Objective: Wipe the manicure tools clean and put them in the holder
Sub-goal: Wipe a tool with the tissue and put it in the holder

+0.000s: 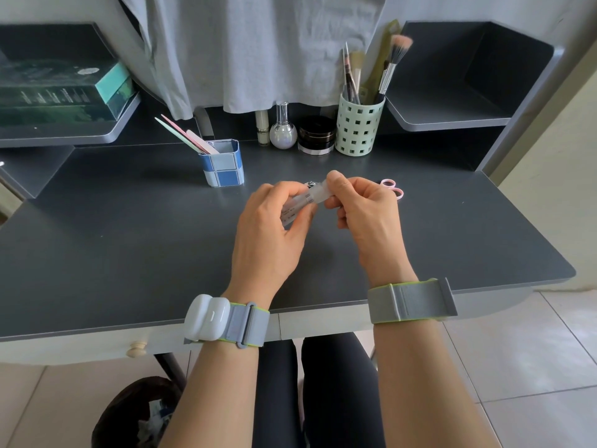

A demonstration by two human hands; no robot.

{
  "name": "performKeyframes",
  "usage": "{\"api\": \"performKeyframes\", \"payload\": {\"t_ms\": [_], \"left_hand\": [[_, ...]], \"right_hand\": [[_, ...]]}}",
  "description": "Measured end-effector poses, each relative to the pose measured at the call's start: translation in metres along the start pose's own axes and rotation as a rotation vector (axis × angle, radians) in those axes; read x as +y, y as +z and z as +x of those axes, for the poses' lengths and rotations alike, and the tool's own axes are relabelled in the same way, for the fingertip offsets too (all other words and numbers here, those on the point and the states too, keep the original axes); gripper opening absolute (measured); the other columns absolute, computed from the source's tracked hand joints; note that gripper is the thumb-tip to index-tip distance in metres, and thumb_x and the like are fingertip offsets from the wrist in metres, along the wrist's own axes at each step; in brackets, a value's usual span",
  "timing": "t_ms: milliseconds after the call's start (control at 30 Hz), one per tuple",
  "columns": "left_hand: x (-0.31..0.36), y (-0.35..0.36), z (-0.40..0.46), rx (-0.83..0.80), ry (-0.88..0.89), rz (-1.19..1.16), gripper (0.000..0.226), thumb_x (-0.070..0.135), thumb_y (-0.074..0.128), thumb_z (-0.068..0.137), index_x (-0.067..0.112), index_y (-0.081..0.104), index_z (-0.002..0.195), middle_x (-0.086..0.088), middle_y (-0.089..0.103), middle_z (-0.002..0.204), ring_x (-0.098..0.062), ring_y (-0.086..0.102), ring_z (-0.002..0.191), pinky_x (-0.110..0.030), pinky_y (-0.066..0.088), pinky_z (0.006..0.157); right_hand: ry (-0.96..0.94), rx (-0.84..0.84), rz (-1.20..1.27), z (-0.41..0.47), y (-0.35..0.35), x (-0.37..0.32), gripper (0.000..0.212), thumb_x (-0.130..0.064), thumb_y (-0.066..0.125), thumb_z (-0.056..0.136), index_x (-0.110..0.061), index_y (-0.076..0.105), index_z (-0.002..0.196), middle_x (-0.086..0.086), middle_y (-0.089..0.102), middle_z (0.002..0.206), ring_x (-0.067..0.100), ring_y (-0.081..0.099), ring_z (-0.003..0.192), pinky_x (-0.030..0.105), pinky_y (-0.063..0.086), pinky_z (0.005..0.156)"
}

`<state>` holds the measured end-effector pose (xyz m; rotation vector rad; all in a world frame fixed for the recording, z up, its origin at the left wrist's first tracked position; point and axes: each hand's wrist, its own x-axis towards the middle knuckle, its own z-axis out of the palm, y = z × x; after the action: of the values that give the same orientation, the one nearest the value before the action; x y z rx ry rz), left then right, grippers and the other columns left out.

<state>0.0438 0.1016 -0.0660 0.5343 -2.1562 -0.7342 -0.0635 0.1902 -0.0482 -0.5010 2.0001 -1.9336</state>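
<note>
Over desk (129, 240), tube (298, 203) between fingers (334, 184)

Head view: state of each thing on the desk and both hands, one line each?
left hand: grips the clear packet
right hand: pinches the packet's upper end
clear packet: held above the desk by both hands
blue holder: upright, nail files inside
nail files: leaning left out of the holder
pink scissors: flat on desk, partly hidden
green cup: upright, holds brushes

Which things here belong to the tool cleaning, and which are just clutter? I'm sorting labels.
Job: wipe packet held by left hand and right hand; blue holder; nail files; pink scissors.

Clutter: green brush cup; black jar; round bottle; box.
</note>
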Motion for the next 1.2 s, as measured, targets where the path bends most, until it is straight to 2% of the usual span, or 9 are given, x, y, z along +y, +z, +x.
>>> {"api": "performKeyframes", "payload": {"t_ms": [367,533,667,800,1000,1100,1200], "left_hand": [[-0.0001,-0.0001,-0.0016,-0.004,-0.017,-0.037,0.022,0.027,0.071,0.091,0.021,0.067,0.112,0.004,0.059,0.098,-0.009,0.058,0.09,-0.012,0.046,0.071],[0.0014,0.0002,-0.0018,-0.006,-0.013,-0.042,0.022,0.029,0.072,0.091,0.021,0.067,0.111,0.005,0.059,0.096,-0.007,0.058,0.085,-0.009,0.045,0.068],[0.0018,-0.0005,-0.0009,-0.009,-0.012,-0.047,0.022,0.03,0.071,0.092,0.021,0.067,0.112,0.005,0.06,0.097,-0.006,0.058,0.085,-0.009,0.046,0.068],[0.0003,-0.0014,-0.0006,-0.003,-0.022,-0.038,0.02,0.028,0.071,0.092,0.022,0.067,0.111,0.005,0.06,0.097,-0.007,0.058,0.087,-0.014,0.047,0.069],[-0.0021,-0.002,-0.0004,0.0,-0.038,-0.053,0.019,0.027,0.071,0.091,0.023,0.068,0.109,0.004,0.061,0.097,-0.007,0.059,0.087,-0.015,0.047,0.072],[-0.0023,-0.0023,-0.0001,-0.008,-0.037,-0.05,0.019,0.027,0.071,0.091,0.024,0.068,0.11,0.004,0.06,0.097,-0.009,0.058,0.087,-0.021,0.049,0.071],[-0.0023,-0.0024,-0.0005,-0.017,-0.033,-0.048,0.021,0.027,0.072,0.09,0.023,0.068,0.11,0.005,0.06,0.097,-0.008,0.058,0.087,-0.019,0.049,0.071]], "right_hand": [[0.007,-0.037,-0.008,-0.004,0.0034,-0.0001,0.027,-0.037,0.066,0.095,-0.02,0.072,0.074,-0.005,0.067,0.066,0.012,0.049,0.057,0.033,0.048,0.062],[-0.028,-0.009,-0.051,-0.0025,0.0054,0.0012,0.031,-0.041,0.066,0.094,-0.024,0.071,0.069,-0.007,0.067,0.063,0.013,0.051,0.06,0.041,0.049,0.067],[0.031,-0.031,0.081,-0.0043,0.0092,0.0007,0.029,-0.034,0.067,0.096,-0.015,0.069,0.074,-0.008,0.058,0.06,0.01,0.045,0.053,0.029,0.044,0.055],[0.077,-0.09,0.168,-0.0061,0.0081,0.0003,0.027,-0.032,0.066,0.096,-0.012,0.068,0.079,-0.005,0.057,0.063,0.007,0.044,0.054,0.026,0.043,0.055],[0.119,-0.1,0.146,-0.0047,0.0036,-0.0047,0.034,-0.036,0.057,0.1,-0.017,0.074,0.078,0.0,0.067,0.07,0.01,0.05,0.06,0.027,0.046,0.057],[0.096,-0.117,0.096,-0.0051,0.0012,-0.006,0.033,-0.033,0.058,0.1,-0.015,0.075,0.08,0.001,0.069,0.069,0.009,0.05,0.057,0.024,0.045,0.054],[0.063,-0.098,0.041,-0.0047,0.0009,-0.0047,0.031,-0.032,0.061,0.099,-0.014,0.075,0.079,0.002,0.071,0.069,0.009,0.049,0.057,0.025,0.044,0.054]]}}
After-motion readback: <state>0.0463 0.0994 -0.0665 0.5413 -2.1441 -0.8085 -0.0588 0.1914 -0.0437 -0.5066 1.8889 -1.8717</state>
